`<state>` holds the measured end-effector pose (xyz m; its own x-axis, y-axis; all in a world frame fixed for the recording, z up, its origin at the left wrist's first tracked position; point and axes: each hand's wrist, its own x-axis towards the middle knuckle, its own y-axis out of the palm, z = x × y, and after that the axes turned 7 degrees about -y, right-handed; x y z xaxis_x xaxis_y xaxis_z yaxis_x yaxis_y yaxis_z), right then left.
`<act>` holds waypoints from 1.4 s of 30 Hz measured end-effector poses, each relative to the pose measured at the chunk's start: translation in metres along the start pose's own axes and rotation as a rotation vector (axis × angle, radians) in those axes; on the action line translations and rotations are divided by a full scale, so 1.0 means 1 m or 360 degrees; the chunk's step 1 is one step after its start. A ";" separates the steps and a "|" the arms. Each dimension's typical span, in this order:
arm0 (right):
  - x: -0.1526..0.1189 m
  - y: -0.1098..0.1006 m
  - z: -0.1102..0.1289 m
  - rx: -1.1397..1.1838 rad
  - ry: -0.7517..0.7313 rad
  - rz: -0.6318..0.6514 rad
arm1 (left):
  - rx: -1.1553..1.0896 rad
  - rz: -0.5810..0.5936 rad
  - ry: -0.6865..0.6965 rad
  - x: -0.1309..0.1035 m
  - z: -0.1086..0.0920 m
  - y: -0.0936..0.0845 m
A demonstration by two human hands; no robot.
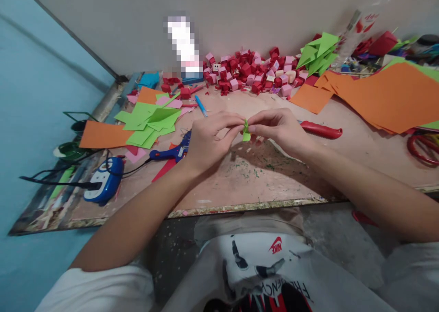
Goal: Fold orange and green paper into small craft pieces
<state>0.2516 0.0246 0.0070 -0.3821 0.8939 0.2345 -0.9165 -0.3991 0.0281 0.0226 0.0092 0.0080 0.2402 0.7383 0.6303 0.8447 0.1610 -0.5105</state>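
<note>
Between my two hands, over the middle of the table, is a small piece of green paper (246,136), partly covered by the fingers. Thumb and fingers of my left hand (219,134) pinch its left side. My right hand (276,127) pinches it from the right. The piece looks folded, though its full shape is hidden. Below the hands, tiny green scraps (260,168) lie scattered on the tabletop (212,188). A blue glue gun (169,154) lies partly behind my left wrist. Beside my right wrist is a red-handled cutter (320,129).
Many red and pink paper cubes (247,70) are heaped along the wall. Green paper pieces (151,122) lie left, orange sheets (387,95) right. A blue-and-white power strip (104,179) with a cord sits near the left edge. Red-handled scissors (423,150) lie far right.
</note>
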 end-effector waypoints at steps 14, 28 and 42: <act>-0.003 0.004 0.003 -0.0370 -0.0250 -0.0020 | -0.0158 -0.0045 -0.0049 -0.004 0.001 0.005; -0.007 0.005 0.005 -0.0595 -0.0434 0.0009 | -0.0294 0.0122 -0.0366 0.002 0.001 -0.001; -0.005 -0.001 0.006 -0.0774 -0.0478 0.0106 | -0.0723 0.0187 -0.0708 0.003 -0.002 0.007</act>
<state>0.2552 0.0192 0.0119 -0.4553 0.7444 0.4883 -0.8680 -0.2490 -0.4297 0.0307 0.0111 0.0076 0.2042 0.9509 0.2327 0.9667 -0.1584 -0.2012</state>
